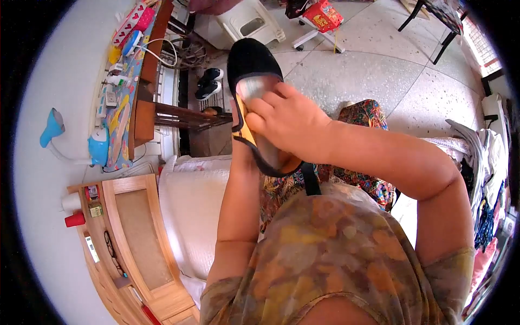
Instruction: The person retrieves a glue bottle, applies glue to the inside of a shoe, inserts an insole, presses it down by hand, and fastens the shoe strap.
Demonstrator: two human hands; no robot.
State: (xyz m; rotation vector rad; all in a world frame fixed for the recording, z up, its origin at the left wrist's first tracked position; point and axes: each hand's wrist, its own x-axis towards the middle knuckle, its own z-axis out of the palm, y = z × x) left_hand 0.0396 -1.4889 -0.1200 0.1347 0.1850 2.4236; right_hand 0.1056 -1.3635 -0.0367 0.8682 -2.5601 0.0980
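Observation:
A black cloth slip-on shoe [254, 57] is held up in front of me, toe pointing away, with its opening facing me. Its inside shows a yellow-orange lining and a pale greyish insole [257, 86]. My left hand [235, 112] grips the shoe from behind and beneath; only a sliver of it shows past the shoe's side, and its fingers are mostly hidden. Inside the opening, my right hand [287, 120] is closed, its curled fingers pressed against the shoe's inside. Those fingertips are out of sight.
Patterned fabric [363, 116] covers my lap. To the left are a pale bed [189, 211], a wooden headboard shelf [143, 238] and a desk [142, 119] with clutter. Dark shoes [208, 89] sit on a rack. A white plastic stool [252, 24] stands ahead; clothes [490, 168] hang at right.

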